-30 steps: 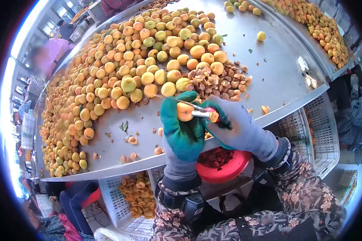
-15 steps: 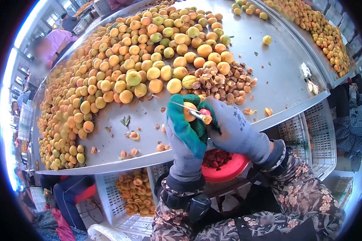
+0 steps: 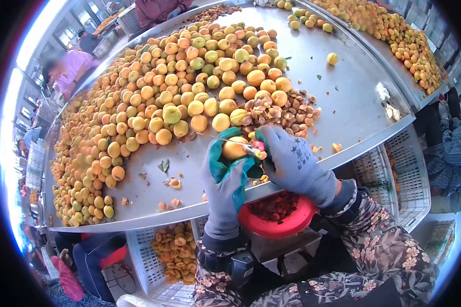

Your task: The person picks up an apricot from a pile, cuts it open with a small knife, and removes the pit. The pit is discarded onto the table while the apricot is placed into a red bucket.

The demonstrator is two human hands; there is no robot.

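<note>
Our left hand has rolled since a moment ago, so the smooth, round apricot shows more fully, clasped in the rubbery green palm above the steel table edge. Our right hand, gloved in grey knit, pinches a thin-bladed knife against the fruit, over a red plastic bowl.

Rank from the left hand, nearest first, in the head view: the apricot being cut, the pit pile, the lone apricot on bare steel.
1. The apricot being cut: gripped in the left hand itself.
2. The pit pile: just beyond, up and right.
3. The lone apricot: far off, upper right.
</note>
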